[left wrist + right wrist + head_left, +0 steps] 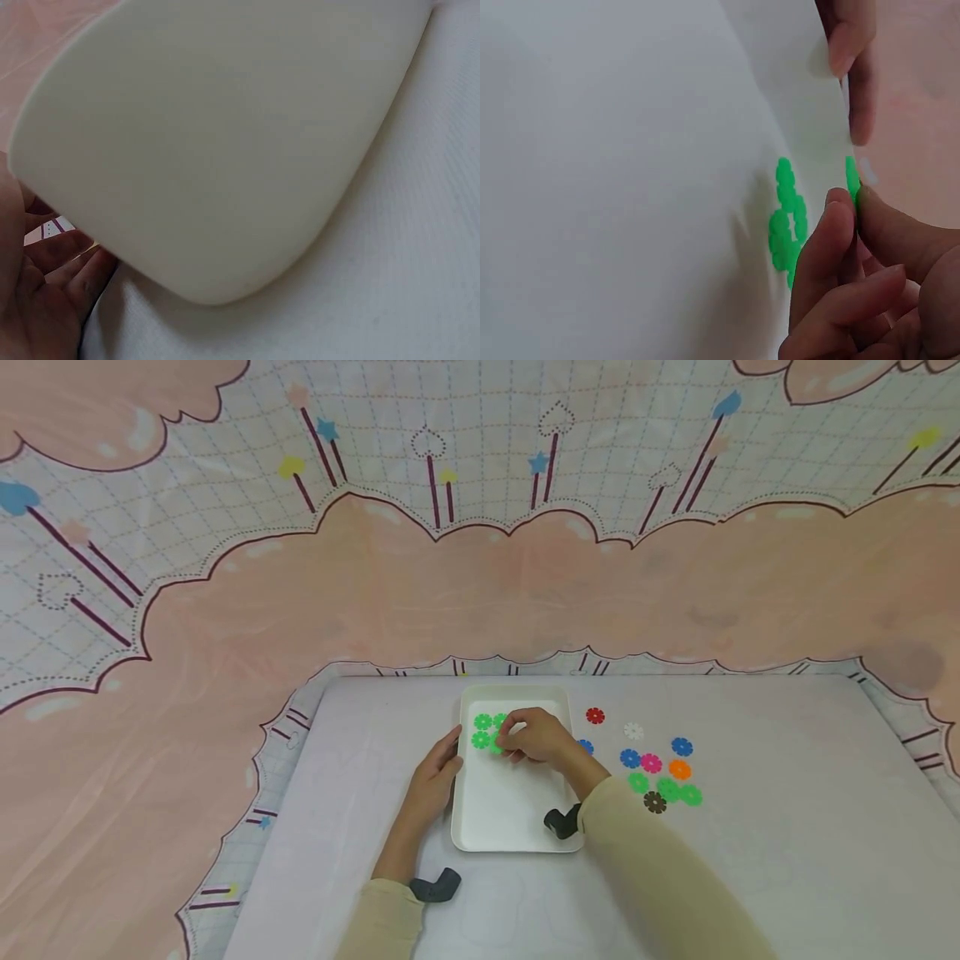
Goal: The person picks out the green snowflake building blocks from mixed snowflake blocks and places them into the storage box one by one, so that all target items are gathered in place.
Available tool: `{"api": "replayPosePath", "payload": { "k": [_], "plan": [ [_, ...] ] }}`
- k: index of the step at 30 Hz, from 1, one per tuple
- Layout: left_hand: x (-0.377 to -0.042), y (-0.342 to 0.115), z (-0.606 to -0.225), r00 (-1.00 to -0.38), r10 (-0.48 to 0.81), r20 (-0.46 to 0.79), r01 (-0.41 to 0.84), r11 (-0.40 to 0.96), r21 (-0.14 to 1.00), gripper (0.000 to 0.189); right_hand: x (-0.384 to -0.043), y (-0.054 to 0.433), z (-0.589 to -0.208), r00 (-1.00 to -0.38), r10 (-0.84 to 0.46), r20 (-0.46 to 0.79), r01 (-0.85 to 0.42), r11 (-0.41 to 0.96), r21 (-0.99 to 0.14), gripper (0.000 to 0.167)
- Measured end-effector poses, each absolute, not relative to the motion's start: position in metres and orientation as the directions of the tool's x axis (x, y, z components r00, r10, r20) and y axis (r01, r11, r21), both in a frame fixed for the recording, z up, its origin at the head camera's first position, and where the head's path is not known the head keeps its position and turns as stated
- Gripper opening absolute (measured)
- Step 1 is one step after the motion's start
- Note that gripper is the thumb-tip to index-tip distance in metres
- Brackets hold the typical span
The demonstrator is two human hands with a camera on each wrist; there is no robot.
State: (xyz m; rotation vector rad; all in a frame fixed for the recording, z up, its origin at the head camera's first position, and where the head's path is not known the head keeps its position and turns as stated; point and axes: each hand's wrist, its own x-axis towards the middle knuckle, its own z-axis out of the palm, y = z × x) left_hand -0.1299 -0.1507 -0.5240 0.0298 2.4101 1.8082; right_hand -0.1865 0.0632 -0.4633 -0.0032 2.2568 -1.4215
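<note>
A white rectangular tray (495, 818) lies on the table, with several green flower-shaped discs (482, 740) grouped near its far left corner. At the tray's left side, my left hand (429, 785) grips the rim, its thumb over the edge and its fingers outside, as the right wrist view shows. Above the grouped discs is my right hand (538, 737). Between its thumb and index finger it pinches another green flower-shaped disc (850, 174), seen edge-on. In the head view, the right hand hides part of the group.
To the right of the tray lie loose flower-shaped discs: a red disc (595, 716), a white disc (633, 731), a pink disc (651, 763), an orange disc (680, 769), a dark brown disc (655, 802), and several blue and green ones. A patterned curtain (480, 585) hangs behind the table.
</note>
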Motion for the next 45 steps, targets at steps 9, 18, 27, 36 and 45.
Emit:
{"api": "replayPosePath", "payload": {
  "k": [9, 18, 27, 36, 45],
  "plan": [
    [-0.131, -0.151, -0.526, -0.991, 0.099, -0.087, -0.057, 0.278, 0.959, 0.051, -0.184, 0.054, -0.468, -0.889, -0.252, -0.382, 0.230, 0.474, -0.850, 0.011],
    [-0.132, -0.152, -0.529, -0.991, 0.102, -0.082, -0.053, 0.257, 0.965, 0.050, -0.185, 0.048, -0.471, -0.887, -0.235, -0.398, 0.226, 0.531, -0.817, 0.017],
    [-0.131, -0.151, -0.525, -0.990, 0.107, -0.088, -0.056, 0.272, 0.961, 0.051, -0.186, 0.040, -0.474, -0.909, -0.193, -0.370, 0.189, 0.600, -0.777, 0.013],
    [-0.130, -0.150, -0.522, -0.989, 0.118, -0.092, -0.058, 0.265, 0.963, 0.051, -0.182, 0.033, -0.477, -0.928, -0.124, -0.350, 0.164, 0.710, -0.685, 0.015],
    [-0.130, -0.150, -0.522, -0.991, 0.107, -0.083, -0.051, 0.276, 0.960, 0.052, -0.180, 0.029, -0.475, -0.933, -0.075, -0.351, 0.172, 0.765, -0.621, 0.019]
  ]
}}
